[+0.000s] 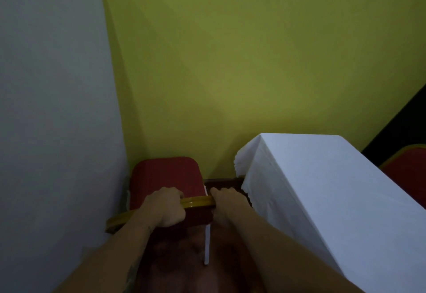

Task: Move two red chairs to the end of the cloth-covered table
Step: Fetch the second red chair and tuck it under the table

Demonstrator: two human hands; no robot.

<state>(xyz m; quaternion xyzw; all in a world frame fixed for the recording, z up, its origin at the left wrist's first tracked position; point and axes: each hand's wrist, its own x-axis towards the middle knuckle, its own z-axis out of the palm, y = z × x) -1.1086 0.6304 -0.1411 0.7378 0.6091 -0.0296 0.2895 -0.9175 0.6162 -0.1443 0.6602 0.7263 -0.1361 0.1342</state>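
A: What are the hands doing?

B: Both grasp the gold top rail of a red chair. The left hand wraps over the rail, fingers curled down its far side. The right hand clamps the rail's right corner, just beside the left.

A: Why hold it there?

B: My guess is that the rail is the easiest handle on the chair, and two hands side by side keep it square while it is steered into a tight spot.

A: Where does the chair sit?

B: Its seat lies just beyond the hands, tucked into the corner where the grey wall meets the green wall. One pale leg drops to the floor below the right hand.

A: And the worktop?

B: The worktop, draped in white cloth, stands just right of the right hand, its short end near the green wall. So this chair looks close to its place at that end.

A: A second chair?

B: Far right of the hands, past the worktop, another red chair with a gold rim shows partly. The floor is dark reddish and the room is dim.
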